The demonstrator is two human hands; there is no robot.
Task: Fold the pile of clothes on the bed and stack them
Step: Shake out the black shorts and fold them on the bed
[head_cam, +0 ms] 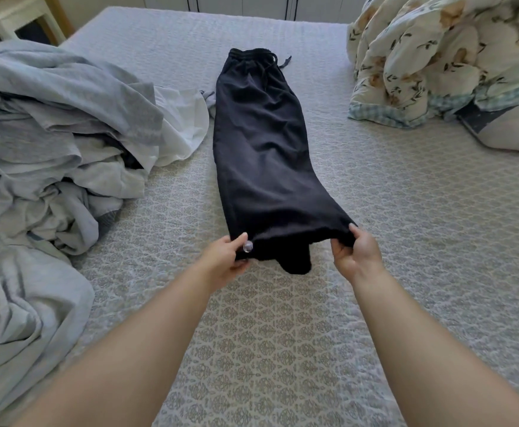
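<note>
A pair of black trousers (261,149) lies lengthwise on the bed (282,334), legs folded one over the other, drawstring waistband at the far end. My left hand (225,258) pinches the near left corner of the hem, a ring showing on one finger. My right hand (355,252) pinches the near right corner. The hem is lifted slightly off the bed between them, and a bit of the lower leg hangs below it. A pile of grey and white clothes (51,143) lies heaped at the left.
A bunched floral duvet (436,57) fills the far right corner, with a pillow (510,131) beside it. A small pale table (14,13) stands beyond the bed's far left corner. Patterned bedspread shows around the trousers and in front of me.
</note>
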